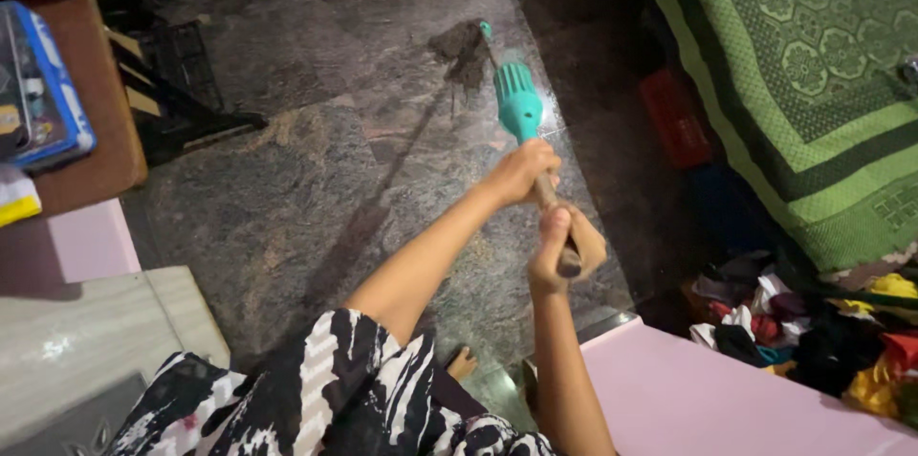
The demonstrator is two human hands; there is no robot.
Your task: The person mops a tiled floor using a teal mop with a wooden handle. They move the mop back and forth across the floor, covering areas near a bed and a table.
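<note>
Dark polished stone floor [316,179] fills the middle of the frame, with my bare toes [463,361] at the bottom edge. Just above centre my right hand [564,248] wraps the end of the broom handle [547,190] and my left hand [521,169] clasps it higher up. Beyond its teal collar [518,100], the bristles [463,51] rest on a small dark heap, ungathered, near the top.

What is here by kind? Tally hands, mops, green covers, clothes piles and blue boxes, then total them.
Hands: 2, left hand and right hand, both gripping the mop
Mop: 1
Green cover: 1
Clothes pile: 1
Blue box: 1
Total: 6
</note>
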